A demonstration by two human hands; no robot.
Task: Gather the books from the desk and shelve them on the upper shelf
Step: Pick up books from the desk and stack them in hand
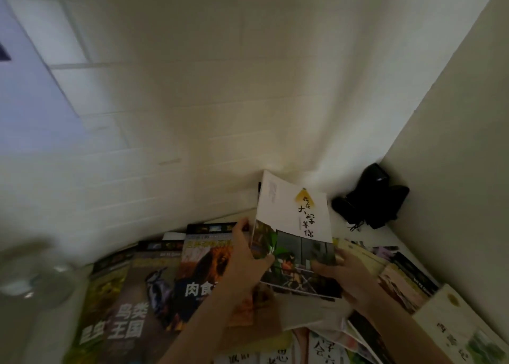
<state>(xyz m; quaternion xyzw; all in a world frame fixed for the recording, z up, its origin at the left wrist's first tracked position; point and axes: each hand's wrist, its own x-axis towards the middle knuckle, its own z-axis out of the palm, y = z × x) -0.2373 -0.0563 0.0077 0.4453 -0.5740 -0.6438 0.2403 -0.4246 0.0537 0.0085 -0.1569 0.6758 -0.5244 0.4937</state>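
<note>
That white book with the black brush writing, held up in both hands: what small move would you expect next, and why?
Probably lifting it clear toward the shelf. The left hand grips the left edge of the white book and the right hand its lower right corner, so it is tilted up off the other books spread on the desk.

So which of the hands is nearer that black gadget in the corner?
Right. The right hand grips the raised book's lower right edge, below the black gadget. The left hand holds the book's left edge, farther away.

Home study corner (books (154, 289) littering desk (355, 226))
</note>
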